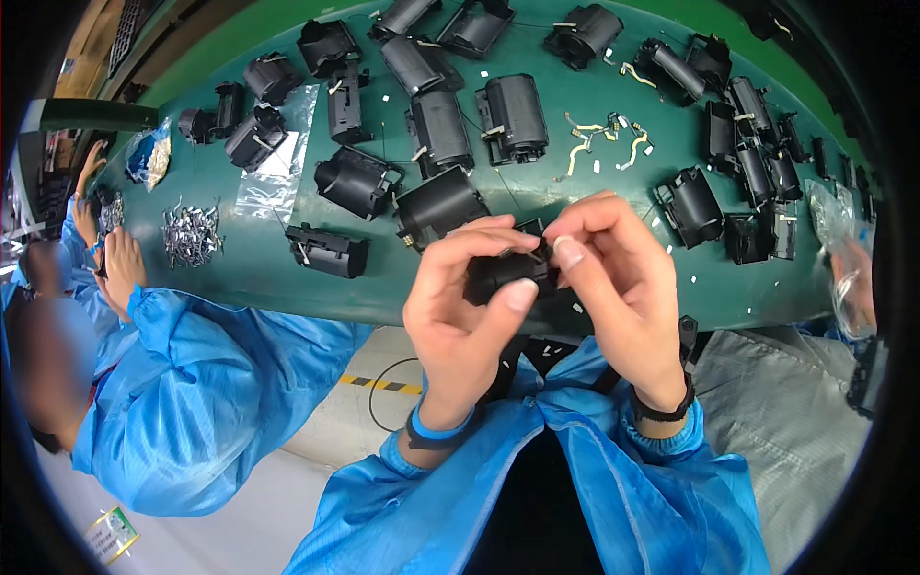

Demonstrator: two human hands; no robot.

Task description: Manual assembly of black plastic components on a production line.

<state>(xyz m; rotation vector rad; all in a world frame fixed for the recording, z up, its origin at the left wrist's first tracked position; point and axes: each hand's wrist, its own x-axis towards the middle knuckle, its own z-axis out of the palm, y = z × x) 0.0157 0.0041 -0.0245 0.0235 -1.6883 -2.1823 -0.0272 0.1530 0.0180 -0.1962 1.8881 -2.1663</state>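
Note:
A black plastic housing (495,274) is held up close to me, above the near edge of the table. My left hand (458,311) is closed around its left side, thumb below and fingers over the top. At its right end, the thumb and index finger of my right hand (625,287) are pinched together. Whatever lies between those fingertips is too small or too hidden to make out. Just beyond my left fingers rests another black housing (441,203) with a curved, smooth side.
More black housings (518,113) lie across the green table (585,206). Thin flex cables (579,158) are scattered at centre right. At left are a heap of small metallic parts (190,235) and a clear bag (283,177). Co-workers in blue sit at left; another hand (851,278) is at right.

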